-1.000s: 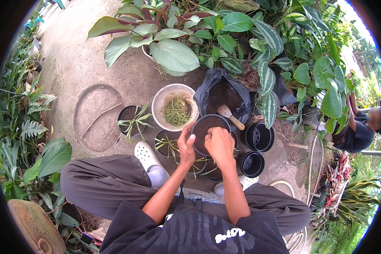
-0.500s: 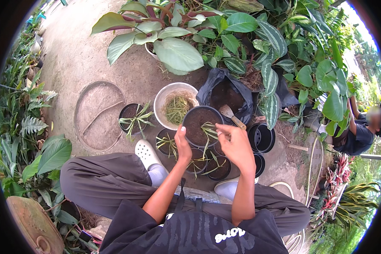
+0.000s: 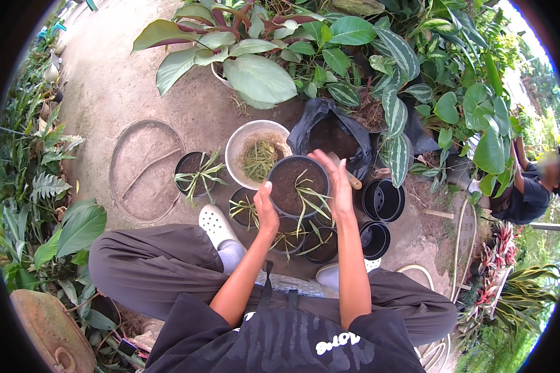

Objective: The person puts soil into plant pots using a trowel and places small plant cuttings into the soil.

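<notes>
A round black plant pot filled with dark soil stands between my hands, above several smaller pots. A small plant with long, narrow striped leaves droops over its right rim. My left hand is closed against the pot's left side, thumb up by the rim, its other fingers mostly hidden. Against the right side lies my right hand, open, fingers stretched out and thumb apart. Below are small black pots with similar plants, among them one pot at the lower right.
Behind the pot are a pale basin of cut greenery and a black bag of soil with a wooden-handled trowel. An empty black pot stands at right. A potted striped plant is at left. Another person sits far right.
My right hand has opened from a pinch by the leaves and moved flat to the pot's right side. The plant's leaves now spread further over the rim. My left hand stays put.
</notes>
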{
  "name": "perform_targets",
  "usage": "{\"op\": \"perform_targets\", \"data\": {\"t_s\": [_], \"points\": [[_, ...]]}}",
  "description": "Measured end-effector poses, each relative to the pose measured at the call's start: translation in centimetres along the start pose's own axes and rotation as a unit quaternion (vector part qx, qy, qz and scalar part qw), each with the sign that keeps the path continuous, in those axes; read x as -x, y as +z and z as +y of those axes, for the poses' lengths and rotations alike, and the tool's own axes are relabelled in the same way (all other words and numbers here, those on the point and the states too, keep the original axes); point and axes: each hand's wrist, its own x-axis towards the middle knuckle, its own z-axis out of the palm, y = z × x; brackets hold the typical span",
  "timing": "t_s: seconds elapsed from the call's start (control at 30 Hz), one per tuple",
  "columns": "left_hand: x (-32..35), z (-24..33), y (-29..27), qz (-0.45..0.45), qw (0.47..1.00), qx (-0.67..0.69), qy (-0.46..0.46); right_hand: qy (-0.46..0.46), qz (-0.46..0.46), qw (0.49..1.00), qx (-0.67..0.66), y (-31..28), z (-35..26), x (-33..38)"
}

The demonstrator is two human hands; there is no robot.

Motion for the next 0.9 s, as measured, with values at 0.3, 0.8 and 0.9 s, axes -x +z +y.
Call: {"op": "perform_targets", "data": {"t_s": [0.3, 0.8, 0.9], "points": [[-0.7, -0.4, 0.0, -0.040, 0.999, 0.006, 0.000, 0.028, 0.021, 0.998, -0.046, 0.2, 0.5, 0.3], [-1.0, -0.8, -0.2, -0.164, 0.979, -0.042, -0.112, 0.162, 0.148, 0.976, 0.003, -1.8, -1.7, 5.6], [0.3, 0.7, 1.4, -0.219, 0.952, -0.124, -0.176, 0.150, 0.150, 0.976, -0.055, -2.5, -0.5, 8.0]]}}
